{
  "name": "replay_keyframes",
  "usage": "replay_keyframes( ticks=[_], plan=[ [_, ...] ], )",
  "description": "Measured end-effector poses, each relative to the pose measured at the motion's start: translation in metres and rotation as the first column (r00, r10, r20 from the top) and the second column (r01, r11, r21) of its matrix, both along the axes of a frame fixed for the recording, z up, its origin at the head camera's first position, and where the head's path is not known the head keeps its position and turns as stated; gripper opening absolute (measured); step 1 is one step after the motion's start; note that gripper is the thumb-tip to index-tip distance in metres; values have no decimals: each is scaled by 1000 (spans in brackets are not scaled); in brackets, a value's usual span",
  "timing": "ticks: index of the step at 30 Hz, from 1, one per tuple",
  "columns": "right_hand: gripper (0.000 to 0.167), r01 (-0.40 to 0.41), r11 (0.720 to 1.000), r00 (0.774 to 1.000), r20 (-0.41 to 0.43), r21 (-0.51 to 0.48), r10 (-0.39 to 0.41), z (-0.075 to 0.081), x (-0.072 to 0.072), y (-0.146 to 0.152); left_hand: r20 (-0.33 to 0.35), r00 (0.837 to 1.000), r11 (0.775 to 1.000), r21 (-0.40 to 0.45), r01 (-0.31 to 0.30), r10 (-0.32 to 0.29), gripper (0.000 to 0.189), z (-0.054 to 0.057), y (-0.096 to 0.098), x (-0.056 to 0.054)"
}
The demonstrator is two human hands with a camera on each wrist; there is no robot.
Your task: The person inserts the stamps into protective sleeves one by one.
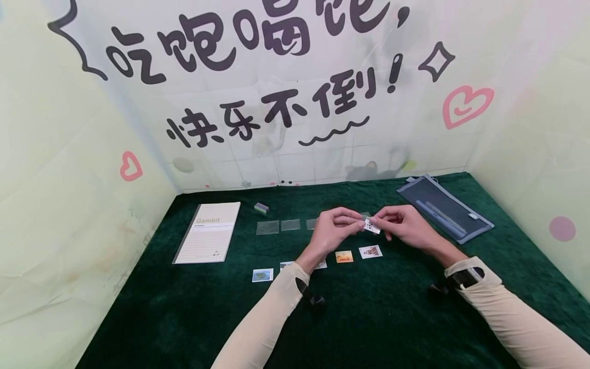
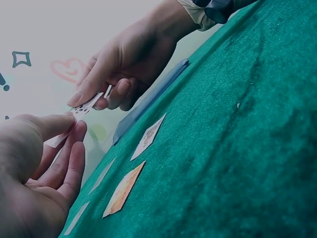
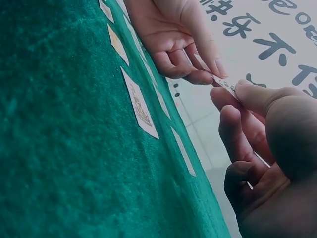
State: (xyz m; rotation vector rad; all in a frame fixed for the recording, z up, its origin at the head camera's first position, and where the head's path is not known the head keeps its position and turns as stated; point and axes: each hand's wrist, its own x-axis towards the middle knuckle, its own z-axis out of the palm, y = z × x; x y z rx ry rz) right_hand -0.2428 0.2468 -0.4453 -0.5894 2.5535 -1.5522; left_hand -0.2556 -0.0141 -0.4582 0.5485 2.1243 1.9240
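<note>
Both hands meet above the table, around a small white stamp-like card [image 1: 372,227] with dark markings. My left hand [image 1: 335,229] pinches its left side between thumb and fingertips. At the other side, my right hand [image 1: 407,226] pinches it with thumb and forefinger. In the left wrist view the dark-marked card [image 2: 85,107] slants between the two thumbs, and fingers cover part of it. Nearer me lie an orange picture card [image 1: 344,257] and a white-bordered card with a brown figure [image 1: 371,251]. A blue-green card [image 1: 262,275] lies farther left; others are partly hidden by my left arm.
Clear rectangular sleeves [image 1: 268,227] lie in a row behind the cards. A notebook [image 1: 207,233] rests at the left, and a small purple-and-green block [image 1: 261,208] sits at the back. On the right is a blue mesh zip pouch [image 1: 444,207] with slim items inside.
</note>
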Motion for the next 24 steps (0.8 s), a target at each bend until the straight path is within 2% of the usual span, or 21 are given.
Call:
replay_keyframes(
  ticks=[6, 14, 24],
  plan=[
    [20, 19, 1000, 999, -34, 21, -18, -1, -1, 0, 26, 1000, 999, 32, -4, 3, 22, 0, 0, 0],
    [20, 35, 999, 998, -52, 25, -33, -1, 0, 1, 29, 1000, 999, 44, 10, -11, 20, 0, 0, -1],
    [20, 3, 1000, 999, -35, 27, -2, 0, 1, -1, 1, 1000, 1000, -10, 22, -22, 17, 0, 0, 0]
  ],
)
